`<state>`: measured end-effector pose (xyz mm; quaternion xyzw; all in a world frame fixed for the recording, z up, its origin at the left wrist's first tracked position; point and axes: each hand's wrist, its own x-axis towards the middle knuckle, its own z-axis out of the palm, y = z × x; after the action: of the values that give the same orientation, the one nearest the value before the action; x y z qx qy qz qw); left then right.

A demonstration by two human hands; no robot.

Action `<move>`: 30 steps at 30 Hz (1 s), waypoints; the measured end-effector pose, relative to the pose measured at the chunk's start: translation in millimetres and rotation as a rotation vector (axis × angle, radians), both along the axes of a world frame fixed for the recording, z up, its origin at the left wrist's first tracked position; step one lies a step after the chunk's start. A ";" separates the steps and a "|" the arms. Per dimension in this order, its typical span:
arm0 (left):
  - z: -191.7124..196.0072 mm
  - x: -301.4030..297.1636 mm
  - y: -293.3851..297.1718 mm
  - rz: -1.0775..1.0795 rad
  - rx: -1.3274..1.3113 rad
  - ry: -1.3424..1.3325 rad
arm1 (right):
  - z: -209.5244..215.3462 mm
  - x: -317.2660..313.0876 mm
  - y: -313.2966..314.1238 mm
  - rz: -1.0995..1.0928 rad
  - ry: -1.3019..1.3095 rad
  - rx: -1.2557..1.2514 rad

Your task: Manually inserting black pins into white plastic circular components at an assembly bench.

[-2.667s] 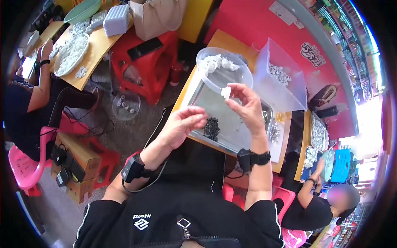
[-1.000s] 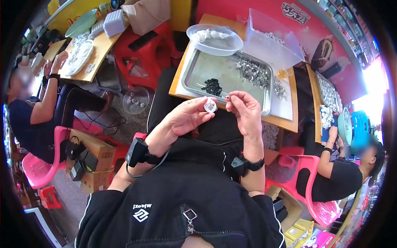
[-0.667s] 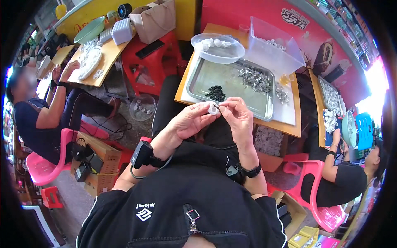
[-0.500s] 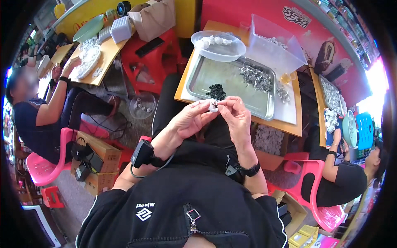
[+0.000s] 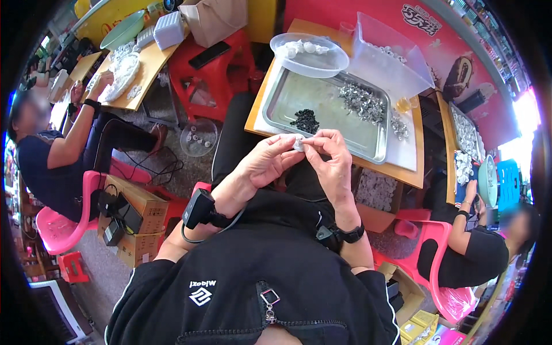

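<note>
Left hand (image 5: 265,164) and right hand (image 5: 329,158) pinch one small white part (image 5: 298,143) together above the metal tray (image 5: 322,118).

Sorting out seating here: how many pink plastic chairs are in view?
2: one pink chair at far left under the seated person, one pink chair at lower right under another person. More may be hidden.

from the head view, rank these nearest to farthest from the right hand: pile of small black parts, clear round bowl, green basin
1. Pile of small black parts: on the metal tray, just beyond the right hand.
2. Clear round bowl: at the tray's far edge, holding white pieces.
3. Green basin: far off to the left, on the other table.
</note>
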<state>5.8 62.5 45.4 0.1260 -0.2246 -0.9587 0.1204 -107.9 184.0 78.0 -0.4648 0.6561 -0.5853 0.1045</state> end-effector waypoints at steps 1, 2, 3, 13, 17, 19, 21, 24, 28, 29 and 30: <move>-1.3 0.5 -0.4 0.001 0.001 -0.002 | 2.4 1.0 0.1 -0.004 0.009 0.014; -3.3 1.0 -1.1 0.004 -0.012 -0.009 | 3.4 -0.2 0.3 -0.003 0.008 0.014; -4.0 1.3 -0.9 0.006 -0.024 -0.017 | 4.6 -3.2 1.6 0.010 0.199 0.035; -6.5 4.8 -0.8 -0.157 -0.003 -0.140 | 17.4 -10.3 12.3 0.159 0.516 0.109; -8.3 5.1 -0.8 -0.187 0.003 -0.160 | 17.6 -11.7 10.8 0.173 0.518 0.102; -10.3 5.6 -1.2 -0.188 0.007 -0.163 | 16.0 -13.2 10.3 0.189 0.536 0.098; -9.3 5.7 -1.2 -0.204 0.011 -0.109 | 14.4 -13.9 10.2 0.204 0.556 0.094; -9.2 7.1 -0.9 -0.217 0.018 -0.053 | 13.4 -14.5 10.3 0.200 0.577 0.095; -15.8 7.3 1.0 -0.212 0.029 -0.021 | 15.5 -14.8 9.8 0.224 0.598 0.102; -20.3 7.4 0.6 -0.195 0.030 -0.026 | 15.4 -15.1 9.0 0.232 0.605 0.121; -23.3 7.2 0.3 -0.181 0.034 -0.030 | 13.6 -15.2 7.7 0.233 0.603 0.127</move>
<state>13.0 62.8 22.1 0.1215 -0.2207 -0.9673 0.0275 -123.1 191.7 91.7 -0.6817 0.6351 -0.3633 0.0008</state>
